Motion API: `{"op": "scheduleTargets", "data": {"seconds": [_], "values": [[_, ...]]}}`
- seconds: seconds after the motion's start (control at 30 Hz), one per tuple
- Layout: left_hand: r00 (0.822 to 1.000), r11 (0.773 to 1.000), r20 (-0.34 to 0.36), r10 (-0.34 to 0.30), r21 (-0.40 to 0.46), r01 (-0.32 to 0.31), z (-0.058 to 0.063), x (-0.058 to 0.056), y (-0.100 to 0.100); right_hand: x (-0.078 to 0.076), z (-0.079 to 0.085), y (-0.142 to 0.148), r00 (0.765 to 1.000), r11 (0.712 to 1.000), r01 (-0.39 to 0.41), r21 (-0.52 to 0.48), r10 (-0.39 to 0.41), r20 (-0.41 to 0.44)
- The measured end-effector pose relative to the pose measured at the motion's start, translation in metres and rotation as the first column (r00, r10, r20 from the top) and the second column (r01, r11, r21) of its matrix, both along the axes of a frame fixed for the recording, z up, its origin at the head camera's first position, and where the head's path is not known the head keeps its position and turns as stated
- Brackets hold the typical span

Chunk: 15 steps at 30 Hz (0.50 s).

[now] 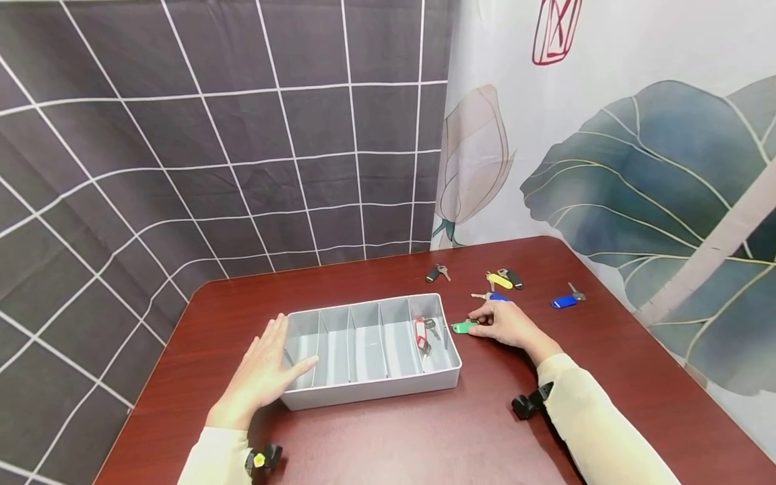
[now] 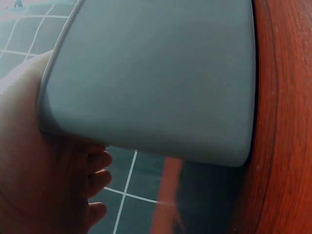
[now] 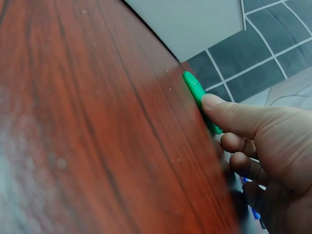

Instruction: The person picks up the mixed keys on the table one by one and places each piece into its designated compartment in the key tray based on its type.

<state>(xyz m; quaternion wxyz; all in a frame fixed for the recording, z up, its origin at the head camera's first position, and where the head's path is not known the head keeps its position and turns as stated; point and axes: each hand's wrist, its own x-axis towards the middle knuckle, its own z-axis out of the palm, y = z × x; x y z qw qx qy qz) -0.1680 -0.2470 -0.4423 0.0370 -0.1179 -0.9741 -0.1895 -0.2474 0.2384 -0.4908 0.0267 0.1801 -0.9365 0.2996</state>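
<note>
My right hand [image 1: 506, 325] pinches a green key tag [image 1: 465, 327] between thumb and fingers, low over the table just right of a grey compartment box [image 1: 388, 389]. Its thumb lies along the tag [image 3: 195, 87] in the right wrist view; the fingers partly hide the far end. My left hand [image 1: 261, 367] is at the box's left end, fingers extended along the outside and thumb reaching over the rim. The left wrist view shows the box's outer wall [image 2: 151, 83] close to the palm. Inside the rightmost compartment lie a red key tag [image 1: 421, 331] and keys [image 1: 431, 326].
Beyond my right hand lie a blue key tag [image 1: 498, 296] with a key, a yellow tag [image 1: 500, 280] and a black tag [image 1: 514, 279]. Another black tag [image 1: 432, 273] is behind the box; a second blue tag [image 1: 564, 302] is farther right. Curtains [image 1: 242, 155] hang behind the table.
</note>
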Motion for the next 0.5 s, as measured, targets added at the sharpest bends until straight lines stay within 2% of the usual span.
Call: {"op": "scheduleTargets", "data": {"seconds": [0.23, 0.5], "values": [[1.0, 1.0, -0.02, 0.0, -0.002, 0.0, -0.001, -0.0002, -0.0006, -0.0002, 0.0032, -0.001, 1.0, 1.0, -0.014, -0.012, 0.014, 0.012], [1.0, 1.0, -0.005, 0.0, -0.005, 0.0, -0.0018, 0.0, -0.0004, 0.0015, 0.006, -0.0044, 0.992, 0.999, -0.023, -0.026, 0.026, 0.125]]}}
